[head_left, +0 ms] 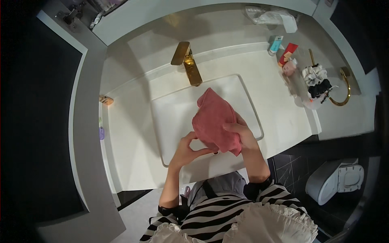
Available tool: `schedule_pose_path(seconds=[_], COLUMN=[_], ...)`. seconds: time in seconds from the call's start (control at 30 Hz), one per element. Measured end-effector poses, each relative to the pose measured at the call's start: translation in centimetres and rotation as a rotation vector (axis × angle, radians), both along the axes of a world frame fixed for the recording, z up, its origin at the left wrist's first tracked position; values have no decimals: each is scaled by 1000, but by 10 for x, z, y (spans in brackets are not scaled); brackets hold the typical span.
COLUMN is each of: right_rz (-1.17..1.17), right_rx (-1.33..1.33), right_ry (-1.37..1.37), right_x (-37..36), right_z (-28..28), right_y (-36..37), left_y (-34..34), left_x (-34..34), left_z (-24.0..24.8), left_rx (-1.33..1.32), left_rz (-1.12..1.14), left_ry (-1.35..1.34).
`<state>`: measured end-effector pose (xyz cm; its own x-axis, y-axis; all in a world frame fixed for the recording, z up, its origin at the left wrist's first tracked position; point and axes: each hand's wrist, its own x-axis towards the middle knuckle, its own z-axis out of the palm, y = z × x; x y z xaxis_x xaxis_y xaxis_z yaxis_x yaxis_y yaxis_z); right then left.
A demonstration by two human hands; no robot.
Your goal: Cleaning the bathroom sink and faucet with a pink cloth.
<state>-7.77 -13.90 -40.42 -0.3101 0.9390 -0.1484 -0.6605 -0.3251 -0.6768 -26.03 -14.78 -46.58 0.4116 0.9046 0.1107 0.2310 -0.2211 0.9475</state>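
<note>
A dusty-red cloth [214, 121], bunched and folded with one corner pointing toward the tap, is held above the white rectangular sink [168, 121]. My right hand [242, 131] grips its right side, thumb across the top and the other fingers mostly hidden behind the cloth. At the lower left edge, my left hand [187, 152] curves round with thumb and fingers meeting the cloth; those fingertips are partly hidden. Beyond the cloth's far corner stands a gold tap [191, 67], its flat lever pointing to the left.
On the counter's right stand a teal-and-white tube [275, 45], a red tube [288, 54], a pink bottle [289, 67] and a clear holder with scrunchies [315, 75]. A gold towel ring [347, 91] hangs beside them. A small orange box [106, 100] sits at the left edge. A toilet [334, 182] is lower right.
</note>
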Motion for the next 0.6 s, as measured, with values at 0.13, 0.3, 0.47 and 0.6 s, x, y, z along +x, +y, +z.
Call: schedule_pose_path(seconds=[0.13, 0.3, 0.47, 0.6], right_rz=[-88, -335, -676, -516], right_rx=[39, 227, 191, 131], right_ry=[14, -39, -770, -156], right_x=[15, 44, 97, 95], right_z=[2, 0, -9, -7], right_y=[-16, -39, -58, -97], left_y=[-8, -19, -45, -63], left_x=[21, 7, -25, -24], left_z=[-29, -54, -9, 15], left_rx=[-125, -63, -430, -310], left_rz=[-122, -69, -114, -636], left_ry=[-26, 21, -78, 170])
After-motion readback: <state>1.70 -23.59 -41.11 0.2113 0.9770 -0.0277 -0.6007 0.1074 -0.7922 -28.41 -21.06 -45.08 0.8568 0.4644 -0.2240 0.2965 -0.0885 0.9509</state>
